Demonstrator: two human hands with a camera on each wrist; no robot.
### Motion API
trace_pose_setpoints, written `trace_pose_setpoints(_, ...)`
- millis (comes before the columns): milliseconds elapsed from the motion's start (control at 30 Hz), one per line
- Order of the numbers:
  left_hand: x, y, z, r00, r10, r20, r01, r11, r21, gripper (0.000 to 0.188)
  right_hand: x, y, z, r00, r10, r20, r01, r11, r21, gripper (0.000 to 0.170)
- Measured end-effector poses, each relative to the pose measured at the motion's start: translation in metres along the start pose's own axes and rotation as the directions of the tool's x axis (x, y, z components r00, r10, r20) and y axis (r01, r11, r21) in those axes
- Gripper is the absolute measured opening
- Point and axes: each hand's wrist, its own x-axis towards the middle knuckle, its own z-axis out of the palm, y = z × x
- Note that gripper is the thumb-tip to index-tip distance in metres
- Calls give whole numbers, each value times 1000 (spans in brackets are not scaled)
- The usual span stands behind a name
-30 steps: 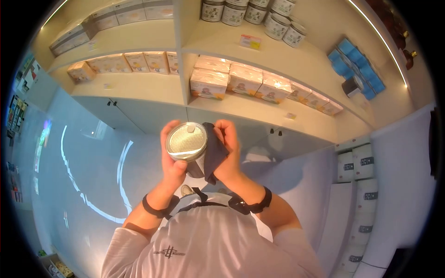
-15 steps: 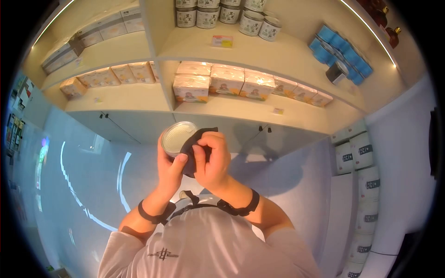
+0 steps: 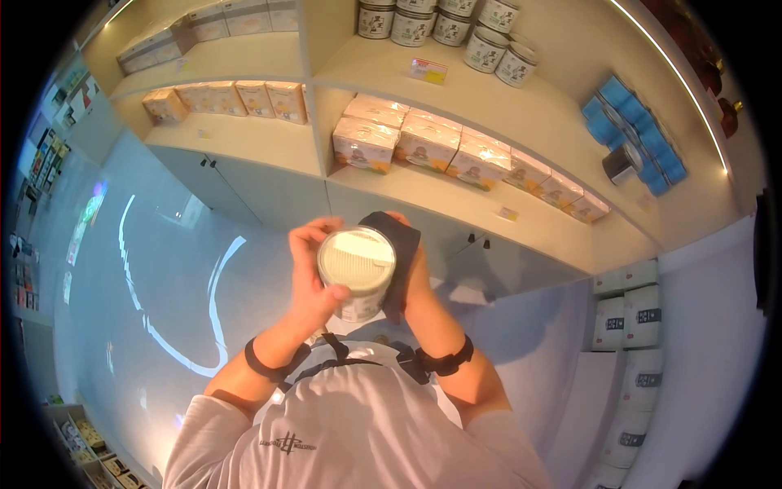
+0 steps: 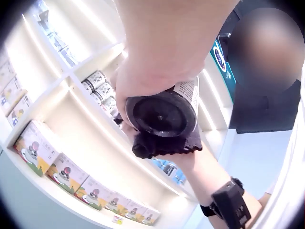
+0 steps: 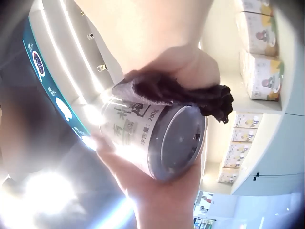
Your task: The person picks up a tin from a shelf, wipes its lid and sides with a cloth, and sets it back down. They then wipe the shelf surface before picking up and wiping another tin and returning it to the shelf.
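A round can with a pale ribbed lid and a printed white label is held up in front of the body. My left hand grips it from the left, thumb near the rim. On the opposite side my right hand holds a dark cloth against the can, and most of its fingers are hidden behind the cloth. In the right wrist view the cloth lies bunched along the can's label. The dark base of the can faces the left wrist camera.
Ahead stand lit shelves with boxed packs, printed cans and blue-wrapped cans. A single dark can is beside the blue ones. Cabinet doors run below. White cartons are stacked at right.
The right hand's curled fingers have moved from the near side of the can to its right, and the cloth now hangs spread there. The can has turned, showing its label.
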Motion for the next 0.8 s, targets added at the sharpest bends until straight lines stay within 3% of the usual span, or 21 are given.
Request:
trace_pose_setpoints(33,4,-7,-1,994,101,-49,-101,995,15,70,-6,1,5,998,1,-68,3,999,54,29)
trace_pose_setpoints(67,3,-4,-3,993,107,-58,-105,994,22,70,-11,3,7,991,4,-135,10,994,106,29)
trace_pose_setpoints(133,-1,5,-7,998,-56,-30,57,998,25,60,-18,6,7,994,-27,-108,37,995,96,26)
trace_pose_setpoints(167,-3,5,-7,999,28,-25,-25,995,99,49,-19,5,6,985,-104,-134,112,993,49,24)
trace_pose_setpoints(200,-6,8,-7,999,30,-37,-26,994,107,49,-20,4,7,971,-181,-158,183,983,0,22)
trace_pose_setpoints(267,-14,21,-2,988,-129,-85,146,955,259,45,-23,1,5,966,-201,-162,186,977,-101,19)
trace_pose_setpoints(333,-19,32,6,988,-125,-95,149,938,313,47,-25,3,0,940,-290,-178,262,951,-166,18)
trace_pose_setpoints(400,-20,41,20,999,-45,10,36,903,428,58,-28,1,0,928,-315,-201,281,943,-179,20)
trace_pose_setpoints(433,-23,38,28,996,-88,12,81,955,284,82,-30,0,0,911,-342,-229,302,933,-193,22)
trace_pose_setpoints(467,-27,35,30,996,-88,4,83,955,286,82,-34,-1,-2,914,-337,-224,297,935,-193,22)
trace_pose_setpoints(533,-31,27,31,997,-69,24,52,898,436,106,-40,-3,-6,865,-494,-91,420,811,-407,29)
trace_pose_setpoints(567,-31,24,26,987,-153,40,118,881,459,126,-43,-5,-4,876,-468,-115,419,858,-299,35)
trace_pose_setpoints(667,-29,19,19,986,-131,104,66,876,477,126,-42,-1,-12,868,-491,-81,403,789,-463,30)
trace_pose_setpoints(733,-31,19,18,960,-226,166,165,934,317,128,-33,7,-23,900,-433,-49,380,835,-398,26)
trace_pose_setpoints(767,-33,24,20,965,-200,169,138,938,319,126,-29,1,-26,948,-315,36,316,932,-177,25)
trace_pose_setpoints(800,-37,21,21,961,-217,174,174,957,231,123,-30,-2,-26,987,-160,2,159,986,59,27)
